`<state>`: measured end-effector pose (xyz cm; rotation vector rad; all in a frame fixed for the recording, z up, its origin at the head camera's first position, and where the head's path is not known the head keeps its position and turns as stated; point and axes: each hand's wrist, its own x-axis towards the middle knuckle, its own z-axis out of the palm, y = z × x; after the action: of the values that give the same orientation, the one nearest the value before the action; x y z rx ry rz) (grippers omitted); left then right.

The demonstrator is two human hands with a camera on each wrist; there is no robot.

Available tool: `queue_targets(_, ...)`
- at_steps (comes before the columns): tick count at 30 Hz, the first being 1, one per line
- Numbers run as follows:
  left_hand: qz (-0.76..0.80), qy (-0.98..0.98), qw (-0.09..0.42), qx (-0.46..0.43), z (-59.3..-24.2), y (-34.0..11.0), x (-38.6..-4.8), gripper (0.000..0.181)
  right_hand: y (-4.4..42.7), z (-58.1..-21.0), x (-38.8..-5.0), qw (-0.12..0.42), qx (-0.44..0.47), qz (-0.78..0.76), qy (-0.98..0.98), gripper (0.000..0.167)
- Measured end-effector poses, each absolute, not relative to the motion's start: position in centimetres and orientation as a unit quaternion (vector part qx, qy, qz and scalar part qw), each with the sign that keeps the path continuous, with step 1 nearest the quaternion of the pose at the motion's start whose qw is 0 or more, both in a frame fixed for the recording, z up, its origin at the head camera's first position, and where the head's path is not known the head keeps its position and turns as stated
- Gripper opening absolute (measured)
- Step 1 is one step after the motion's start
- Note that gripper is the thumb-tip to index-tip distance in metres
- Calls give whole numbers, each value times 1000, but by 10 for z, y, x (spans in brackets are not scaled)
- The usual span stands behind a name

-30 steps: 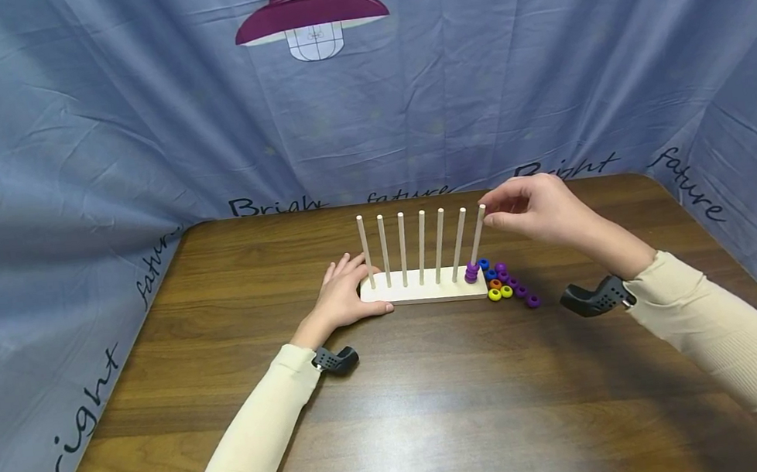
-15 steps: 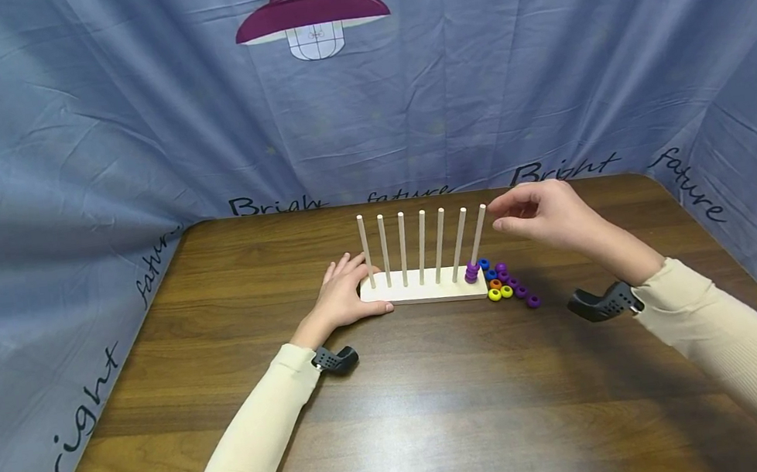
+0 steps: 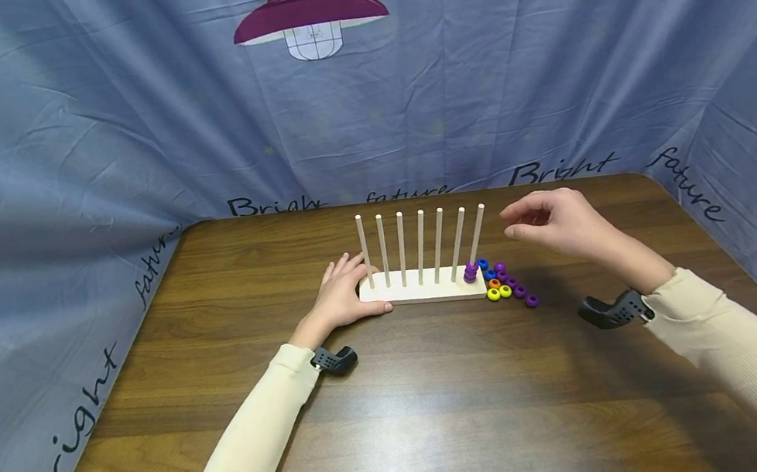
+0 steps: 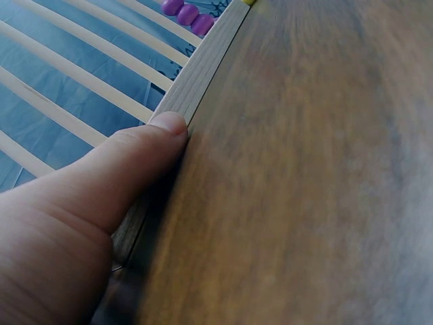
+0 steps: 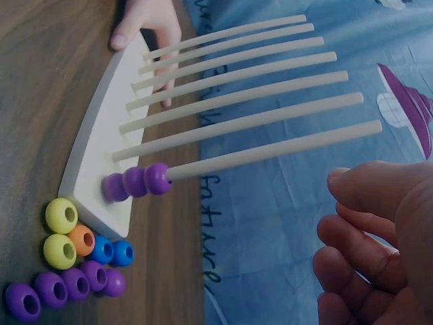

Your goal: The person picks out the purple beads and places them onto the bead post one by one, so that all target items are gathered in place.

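Note:
A pale wooden peg board (image 3: 420, 293) with several upright rods stands mid-table. Three purple beads (image 5: 135, 181) are stacked at the bottom of its rightmost rod. My left hand (image 3: 343, 298) holds the board's left end, thumb along the front edge and fingers behind; the left wrist view shows the thumb (image 4: 139, 159) pressed to the base. To the right of the rods, my right hand (image 3: 559, 223) hovers in the air, fingers loosely bent, holding nothing. Loose beads lie by the board's right end: yellow beads (image 5: 61, 215), an orange bead (image 5: 82, 240), blue beads (image 5: 122, 252) and several purple beads (image 5: 52, 289).
The brown wooden table (image 3: 399, 420) extends in front of and around the board. Blue printed cloth (image 3: 406, 108) hangs behind the table and at both sides. The tall rods rise between the two hands.
My right hand has drawn away from the top of the rightmost rod, to the right and slightly down. The left hand, board and beads stay put.

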<state>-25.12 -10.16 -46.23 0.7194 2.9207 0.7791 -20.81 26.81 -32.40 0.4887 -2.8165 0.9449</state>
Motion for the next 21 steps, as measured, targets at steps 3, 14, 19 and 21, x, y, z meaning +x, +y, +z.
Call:
queue_targets(3,252,940,16,231,-462,-102,-251,70,271,-327,-207,66,170,316,-931,22)
queue_targets(14,251,939,14,235,-463,-102,-251,70,280,-344,-205,73,168,321,-929,23)
queue_targets(19,251,940,18,231,-463,-102,-251,70,283,-352,-202,69,165,313,-933,23)
queue_targets(21,250,940,18,231,-463,-102,-251,71,284,-356,-201,66,163,314,-933,23)
